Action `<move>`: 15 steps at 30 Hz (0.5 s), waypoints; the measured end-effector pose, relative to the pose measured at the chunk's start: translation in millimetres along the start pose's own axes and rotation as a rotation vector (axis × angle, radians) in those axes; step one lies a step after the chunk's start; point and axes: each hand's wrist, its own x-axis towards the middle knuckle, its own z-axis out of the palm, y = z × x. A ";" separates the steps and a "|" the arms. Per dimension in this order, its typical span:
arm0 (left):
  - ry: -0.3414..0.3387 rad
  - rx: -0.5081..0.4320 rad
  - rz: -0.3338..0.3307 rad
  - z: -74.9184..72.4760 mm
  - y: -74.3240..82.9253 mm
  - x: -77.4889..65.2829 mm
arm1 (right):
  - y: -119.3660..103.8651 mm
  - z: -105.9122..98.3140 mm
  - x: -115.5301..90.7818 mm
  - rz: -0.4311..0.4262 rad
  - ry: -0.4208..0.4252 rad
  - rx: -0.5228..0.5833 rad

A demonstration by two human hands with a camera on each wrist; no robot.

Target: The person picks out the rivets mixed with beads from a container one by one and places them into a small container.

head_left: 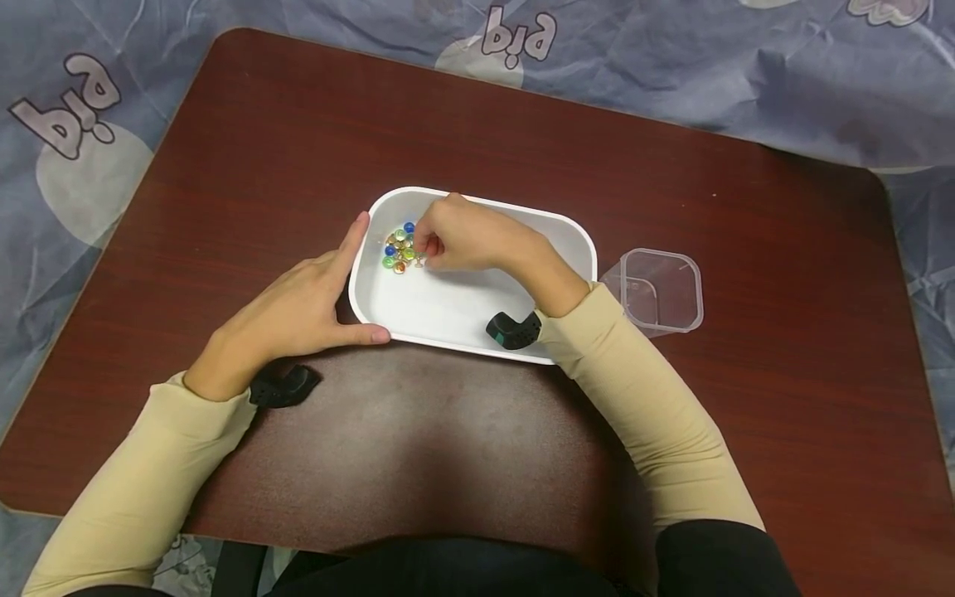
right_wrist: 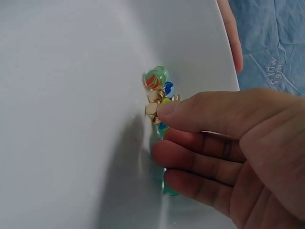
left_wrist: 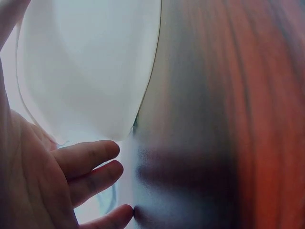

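Note:
A white tray (head_left: pixel 448 313) lies on the table, with glass marbles (head_left: pixel 399 235) in several colours grouped at its left end. Small shiny gold-coloured pieces (right_wrist: pixel 152 109) are mixed among the marbles; their kind is unclear. My left hand (head_left: pixel 302 307) spreads around the tray's left end, thumb at the near rim and a finger along the left side. Inside the tray, my right hand (head_left: pixel 470 236) has bent fingers at the marbles. Its thumb tip meets the gold-coloured pieces in the right wrist view. Whether anything is pinched behind the thumb is hidden.
A clear plastic container (head_left: pixel 664 290) stands just right of the tray, partly behind the right forearm. Dark reddish-brown wood forms the table (head_left: pixel 806 373). Blue printed cloth (head_left: pixel 671 58) lies beyond the far edge. Black wrist devices (head_left: pixel 515 330) are on both sleeves.

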 end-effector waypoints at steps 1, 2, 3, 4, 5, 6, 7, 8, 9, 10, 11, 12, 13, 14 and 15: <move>0.001 0.001 0.005 -0.1 -0.1 -0.1 | -0.2 0.3 0.3 0.003 -0.005 -0.004; 0.004 0.001 0.007 -0.2 -0.3 -0.1 | -0.3 0.6 0.8 0.007 -0.011 -0.012; 0.006 0.001 0.009 -0.2 -0.4 0.0 | -0.4 1.0 1.3 0.010 -0.016 -0.019; 0.008 0.001 0.011 -0.2 -0.5 0.1 | -0.4 1.3 1.7 0.016 -0.020 -0.026; 0.009 0.002 0.012 -0.1 -0.6 0.1 | -0.4 1.6 2.1 0.020 -0.025 -0.031; 0.010 0.001 0.014 -0.1 -0.7 0.3 | -0.2 2.0 2.4 0.025 -0.029 -0.036; 0.011 0.002 0.017 0.1 -0.9 0.6 | -0.2 2.3 2.6 0.028 -0.031 -0.041; 0.012 0.000 0.018 0.1 -0.9 0.7 | 0.1 2.7 2.8 0.031 -0.031 -0.045; 0.011 0.001 0.018 0.2 -1.0 0.8 | 0.2 3.1 3.1 0.032 -0.030 -0.046; 0.011 0.001 0.017 0.2 -0.9 0.7 | 0.4 3.6 3.3 0.033 -0.029 -0.046; 0.009 0.000 0.016 0.3 -1.0 0.6 | 0.5 4.0 3.6 0.033 -0.028 -0.047; 0.008 -0.001 0.014 0.3 -1.0 0.6 | 0.5 4.4 3.8 0.033 -0.027 -0.046; 0.005 -0.002 0.011 0.4 -1.0 0.6 | 0.3 4.8 4.0 0.033 -0.026 -0.045; 0.003 -0.003 0.008 0.4 -0.9 0.4 | 0.2 5.1 4.3 0.032 -0.024 -0.044; 0.003 -0.002 0.006 0.5 -0.9 0.3 | 0.1 5.3 4.5 0.031 -0.023 -0.043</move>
